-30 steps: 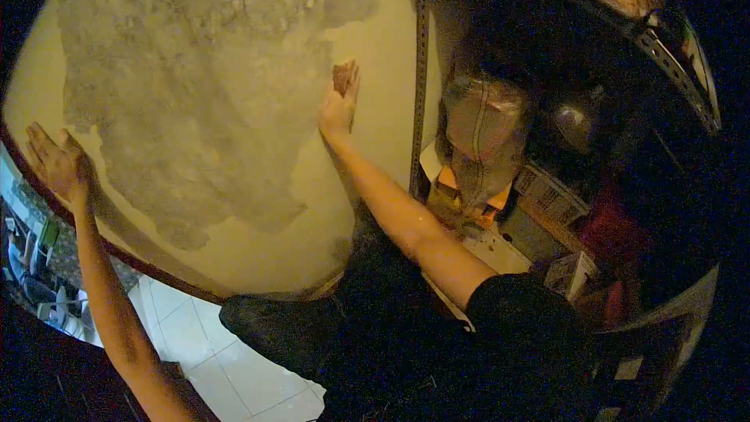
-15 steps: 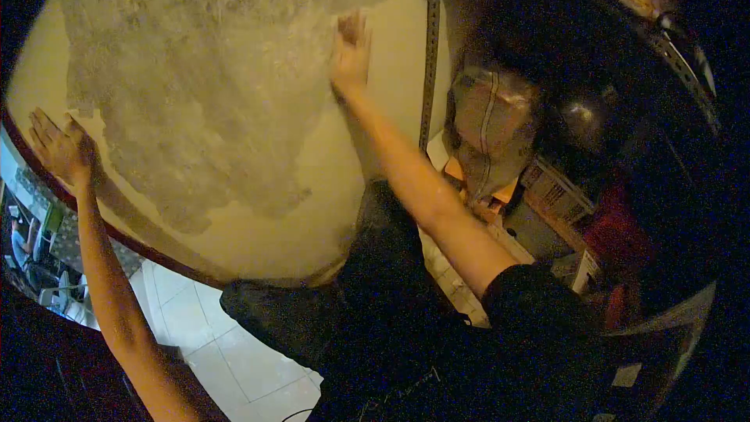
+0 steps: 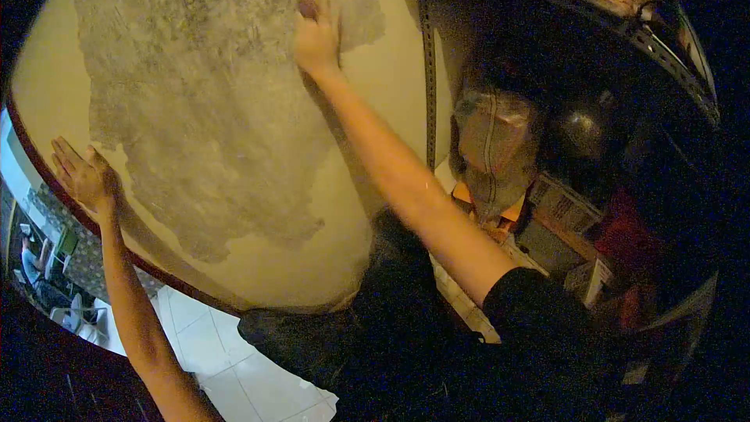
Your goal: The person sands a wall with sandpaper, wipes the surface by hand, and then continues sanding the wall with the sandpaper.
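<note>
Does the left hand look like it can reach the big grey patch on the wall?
Probably yes. The left hand rests open on the yellow wall right beside the grey patch, near its lower left edge, with nothing between them.

I see a yellow wall (image 3: 391, 78) with a mottled grey patch (image 3: 211, 109), a reddish-brown pad (image 3: 308, 6), white floor tiles (image 3: 207, 348).

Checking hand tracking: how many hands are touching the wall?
2. The left hand lies open and flat at the wall's lower left edge. The right hand is up on the grey patch, closed around a small reddish pad. None seem hidden.
</note>
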Demonstrator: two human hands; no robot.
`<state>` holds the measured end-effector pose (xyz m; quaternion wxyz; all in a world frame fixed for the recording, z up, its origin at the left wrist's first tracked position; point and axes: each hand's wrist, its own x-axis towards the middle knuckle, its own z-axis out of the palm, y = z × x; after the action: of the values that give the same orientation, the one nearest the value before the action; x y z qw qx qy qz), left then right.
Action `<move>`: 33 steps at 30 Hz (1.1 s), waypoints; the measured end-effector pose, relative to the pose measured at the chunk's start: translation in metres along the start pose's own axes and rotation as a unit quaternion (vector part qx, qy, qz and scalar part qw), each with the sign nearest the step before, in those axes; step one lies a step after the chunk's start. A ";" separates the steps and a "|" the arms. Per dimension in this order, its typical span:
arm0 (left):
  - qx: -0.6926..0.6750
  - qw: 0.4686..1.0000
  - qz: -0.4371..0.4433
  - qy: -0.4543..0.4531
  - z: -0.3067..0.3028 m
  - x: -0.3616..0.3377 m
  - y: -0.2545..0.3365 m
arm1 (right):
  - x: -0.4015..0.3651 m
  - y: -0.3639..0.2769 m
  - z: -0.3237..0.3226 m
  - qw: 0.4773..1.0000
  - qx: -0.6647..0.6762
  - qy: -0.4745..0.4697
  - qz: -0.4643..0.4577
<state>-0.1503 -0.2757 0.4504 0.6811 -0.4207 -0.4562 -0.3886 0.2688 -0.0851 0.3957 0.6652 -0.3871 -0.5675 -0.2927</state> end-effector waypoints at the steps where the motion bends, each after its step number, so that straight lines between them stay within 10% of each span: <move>1: -0.001 1.000 -0.001 -0.002 0.002 0.000 -0.005 | 0.026 -0.004 0.008 0.999 -0.018 -0.004 -0.033; 3: -0.008 1.000 0.024 0.015 0.006 -0.001 -0.013 | 0.056 -0.025 0.004 0.986 -0.026 -0.157 -0.042; 6: -0.039 0.999 0.037 -0.006 0.000 -0.002 -0.013 | 0.024 -0.056 0.014 0.980 0.151 0.005 -0.132; 14: 0.009 1.000 0.004 -0.015 -0.009 -0.002 0.008 | -0.204 -0.033 -0.033 0.956 0.123 -0.156 -0.214; 19: -0.003 1.000 -0.016 -0.009 -0.010 0.003 0.008 | -0.152 -0.016 -0.026 0.947 0.006 -0.185 -0.261; 25: 0.014 0.999 0.009 0.050 0.028 -0.006 -0.025 | 0.052 -0.021 0.009 0.985 0.149 0.088 0.005; 33: 0.019 0.999 -0.024 -0.009 -0.010 0.002 0.002 | 0.028 -0.073 0.017 0.985 0.076 -0.023 -0.152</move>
<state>-0.1450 -0.2842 0.4498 0.6757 -0.3999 -0.4795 -0.3919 0.2048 -0.1079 0.4373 0.6277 -0.2513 -0.6551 -0.3372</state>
